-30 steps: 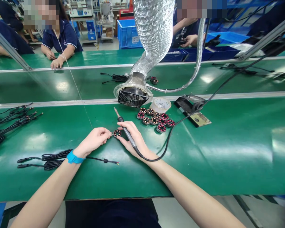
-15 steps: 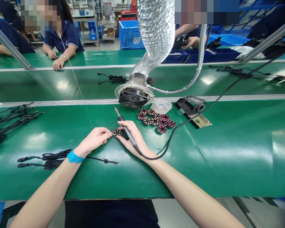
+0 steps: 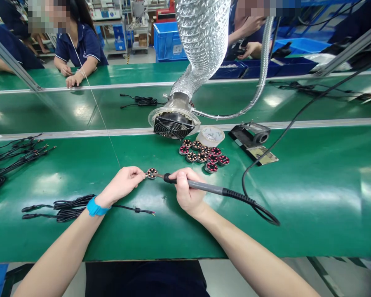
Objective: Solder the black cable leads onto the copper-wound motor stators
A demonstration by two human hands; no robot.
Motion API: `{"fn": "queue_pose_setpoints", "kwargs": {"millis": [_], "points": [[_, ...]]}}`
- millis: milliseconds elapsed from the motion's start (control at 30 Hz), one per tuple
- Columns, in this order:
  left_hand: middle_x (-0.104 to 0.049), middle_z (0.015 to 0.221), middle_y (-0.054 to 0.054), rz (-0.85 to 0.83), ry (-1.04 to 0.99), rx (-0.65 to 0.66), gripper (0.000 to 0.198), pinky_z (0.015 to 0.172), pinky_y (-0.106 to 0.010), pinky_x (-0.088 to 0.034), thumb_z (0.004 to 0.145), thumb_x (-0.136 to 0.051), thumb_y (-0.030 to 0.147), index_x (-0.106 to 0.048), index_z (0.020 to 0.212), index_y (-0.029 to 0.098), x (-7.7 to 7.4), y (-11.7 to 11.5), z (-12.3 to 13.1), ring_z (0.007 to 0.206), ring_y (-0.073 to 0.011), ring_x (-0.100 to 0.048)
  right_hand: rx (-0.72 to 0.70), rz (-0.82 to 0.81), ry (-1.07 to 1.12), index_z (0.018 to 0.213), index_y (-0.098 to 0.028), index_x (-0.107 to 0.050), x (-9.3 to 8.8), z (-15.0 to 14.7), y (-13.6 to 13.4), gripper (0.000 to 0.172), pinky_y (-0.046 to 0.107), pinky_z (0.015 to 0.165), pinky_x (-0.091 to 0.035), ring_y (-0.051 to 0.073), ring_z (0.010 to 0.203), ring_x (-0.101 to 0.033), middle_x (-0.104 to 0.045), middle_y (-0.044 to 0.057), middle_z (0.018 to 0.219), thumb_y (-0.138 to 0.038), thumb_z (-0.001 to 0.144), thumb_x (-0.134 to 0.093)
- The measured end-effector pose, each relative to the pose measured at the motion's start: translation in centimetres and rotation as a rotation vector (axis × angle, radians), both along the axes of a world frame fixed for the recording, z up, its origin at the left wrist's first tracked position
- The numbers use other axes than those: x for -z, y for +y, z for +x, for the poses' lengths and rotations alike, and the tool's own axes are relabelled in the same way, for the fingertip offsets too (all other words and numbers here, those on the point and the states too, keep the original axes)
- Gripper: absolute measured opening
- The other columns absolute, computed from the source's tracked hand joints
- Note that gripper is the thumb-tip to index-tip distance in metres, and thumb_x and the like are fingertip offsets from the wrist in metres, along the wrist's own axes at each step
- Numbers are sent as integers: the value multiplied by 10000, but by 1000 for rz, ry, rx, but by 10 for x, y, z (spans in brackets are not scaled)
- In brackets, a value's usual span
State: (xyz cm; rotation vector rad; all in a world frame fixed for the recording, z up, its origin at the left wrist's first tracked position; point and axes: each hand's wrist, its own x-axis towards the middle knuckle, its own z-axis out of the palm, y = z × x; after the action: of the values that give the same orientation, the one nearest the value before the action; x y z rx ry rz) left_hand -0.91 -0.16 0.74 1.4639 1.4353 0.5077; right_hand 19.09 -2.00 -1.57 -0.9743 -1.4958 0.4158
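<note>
Soldering iron [image 3: 200, 186] is gripped in the right hand [image 3: 188, 192], its tip held to a round coil disc [image 3: 151, 173] pinched steady by the left hand [image 3: 122, 185].

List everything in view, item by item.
soldering iron: one, grey and black, in right hand
wound motor stator: one, dark with red windings, in left hand
stator pile: about ten, dark and red, beyond the hands
fume extractor: one, silver, above the bench's far edge
tape roll: one, clear, beside the pile
iron stand: one, black, right of the pile
cable bundles: two, black, left side of bench
green bench: one, under everything
co-worker: one, navy shirt, across the bench
blue wristband: one, left wrist
left hand: one, holding stator
right hand: one, gripping iron
</note>
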Motion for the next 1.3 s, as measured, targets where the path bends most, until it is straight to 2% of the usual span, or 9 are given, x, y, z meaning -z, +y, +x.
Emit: {"fn": "queue_pose_setpoints", "kwargs": {"millis": [233,767,967,1300], "points": [[-503,626,26,-1,-5,14,299,543,-247,-301,811,-553,447,-629,803,157,0,-1,2,581,-130,-456,18,54,-64,664,-219,-649,-3,-2,-4,359,288,526,-513,147,487,-599,-654,1,597,-253,955,-441],[-489,592,36,-21,-21,-11,302,516,-244,-271,795,-568,453,-634,780,159,-1,0,2,543,-120,-426,-30,32,-123,707,-221,-649,1,-4,-2,346,274,556,-526,143,517,-618,-669,-1,622,-267,970,-428],[-484,593,33,-23,-31,-6,302,518,-241,-267,800,-569,451,-626,778,155,-1,0,3,544,-115,-414,-49,27,-94,711,-222,-651,1,-4,-2,338,269,559,-528,140,518,-618,-667,-5,625,-262,971,-438],[-489,584,36,-36,-16,-1,292,497,-243,-252,801,-569,453,-616,759,168,-2,-1,2,512,-107,-395,17,-43,3,708,-222,-658,3,-3,-3,350,297,526,-525,154,470,-587,-621,-3,572,-326,967,-447]]}}
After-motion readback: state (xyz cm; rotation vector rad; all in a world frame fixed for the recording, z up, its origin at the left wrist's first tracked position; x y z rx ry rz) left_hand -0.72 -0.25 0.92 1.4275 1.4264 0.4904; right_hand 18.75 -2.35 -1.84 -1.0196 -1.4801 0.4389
